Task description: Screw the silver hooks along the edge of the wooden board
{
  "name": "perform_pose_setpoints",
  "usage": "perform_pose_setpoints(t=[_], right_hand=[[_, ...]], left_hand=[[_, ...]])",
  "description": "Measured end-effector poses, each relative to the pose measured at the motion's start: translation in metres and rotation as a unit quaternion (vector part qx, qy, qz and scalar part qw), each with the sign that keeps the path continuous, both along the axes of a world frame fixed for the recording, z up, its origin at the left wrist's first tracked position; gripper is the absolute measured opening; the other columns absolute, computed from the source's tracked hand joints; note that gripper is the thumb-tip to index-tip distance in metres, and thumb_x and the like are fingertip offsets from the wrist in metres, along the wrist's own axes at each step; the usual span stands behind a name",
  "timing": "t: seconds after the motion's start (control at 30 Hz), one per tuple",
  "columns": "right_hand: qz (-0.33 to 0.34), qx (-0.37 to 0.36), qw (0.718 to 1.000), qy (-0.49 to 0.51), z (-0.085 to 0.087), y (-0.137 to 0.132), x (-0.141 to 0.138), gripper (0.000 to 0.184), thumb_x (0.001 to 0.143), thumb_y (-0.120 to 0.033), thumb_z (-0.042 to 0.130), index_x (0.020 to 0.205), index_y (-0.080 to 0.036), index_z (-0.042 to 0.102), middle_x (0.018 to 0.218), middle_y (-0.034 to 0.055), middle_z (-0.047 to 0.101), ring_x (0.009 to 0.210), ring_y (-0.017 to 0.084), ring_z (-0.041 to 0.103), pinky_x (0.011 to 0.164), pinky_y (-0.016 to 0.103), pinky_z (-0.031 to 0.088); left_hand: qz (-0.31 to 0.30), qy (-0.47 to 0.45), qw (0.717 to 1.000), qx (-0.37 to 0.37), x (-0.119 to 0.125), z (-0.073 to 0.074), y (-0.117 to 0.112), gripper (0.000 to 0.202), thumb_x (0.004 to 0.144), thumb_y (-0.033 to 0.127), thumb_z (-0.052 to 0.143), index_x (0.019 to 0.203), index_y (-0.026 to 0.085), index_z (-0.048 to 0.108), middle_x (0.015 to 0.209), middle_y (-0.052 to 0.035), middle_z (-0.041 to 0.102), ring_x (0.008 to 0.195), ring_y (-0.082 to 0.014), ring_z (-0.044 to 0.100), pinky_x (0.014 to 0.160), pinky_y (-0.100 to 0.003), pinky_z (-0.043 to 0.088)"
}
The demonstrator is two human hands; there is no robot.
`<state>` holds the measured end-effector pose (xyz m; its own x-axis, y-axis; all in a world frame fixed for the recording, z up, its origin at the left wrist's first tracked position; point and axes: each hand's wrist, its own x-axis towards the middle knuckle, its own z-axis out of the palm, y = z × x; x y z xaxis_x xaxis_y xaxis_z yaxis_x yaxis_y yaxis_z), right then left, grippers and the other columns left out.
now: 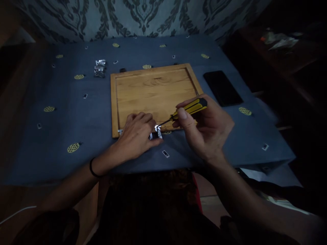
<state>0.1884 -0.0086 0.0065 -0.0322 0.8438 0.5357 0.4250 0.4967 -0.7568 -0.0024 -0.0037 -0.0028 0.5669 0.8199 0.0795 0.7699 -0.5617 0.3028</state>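
Note:
A framed wooden panel (155, 92), like a cabinet door, lies flat on the cloth. At its near edge is a shiny metal hinge (159, 132), partly hidden by fingers. My left hand (136, 132) rests over that edge, its fingers and thumb closed around the hinge. In my right hand (204, 129) is a yellow and black screwdriver (190, 108), slanting down to the left. Its tip meets the hinge or sits just at it; a screw there is too small to make out. Another bit of metal (120, 131) shows at the panel's near left corner.
Several loose metal hinges (100, 68) lie beyond the panel's left corner. A black phone (222, 87) lies to the right of the panel. The table has a blue pineapple-print cloth (84, 129), and a patterned wall covering (143, 17) rises behind it. The light is dim.

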Motion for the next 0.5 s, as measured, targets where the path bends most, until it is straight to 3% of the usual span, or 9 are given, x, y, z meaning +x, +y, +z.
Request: perform_pose_setpoints(t=[0.33,0.5], right_hand=[[0.019,0.071,0.996,-0.044,-0.003,0.009,0.001,0.006,0.099,-0.026,0.064,0.093,-0.024,0.065,0.079,0.0,0.059,0.066,0.016,0.061,0.062,0.034,0.049],[0.023,0.091,0.992,-0.084,0.001,0.012,0.002,0.02,0.093,-0.029,0.074,0.079,-0.023,0.061,0.072,-0.0012,0.06,0.064,0.015,0.059,0.059,0.032,0.046]], left_hand=[[0.002,0.006,1.0,-0.007,0.002,0.001,0.0,0.032,0.092,0.045,0.077,0.099,0.014,0.07,0.106,-0.008,0.069,0.108,-0.0305,0.063,0.092,-0.044,0.044],[0.007,0.009,1.0,-0.019,0.002,0.001,0.001,0.034,0.09,0.044,0.079,0.105,0.014,0.072,0.113,-0.0088,0.07,0.112,-0.0315,0.062,0.096,-0.046,0.045]])
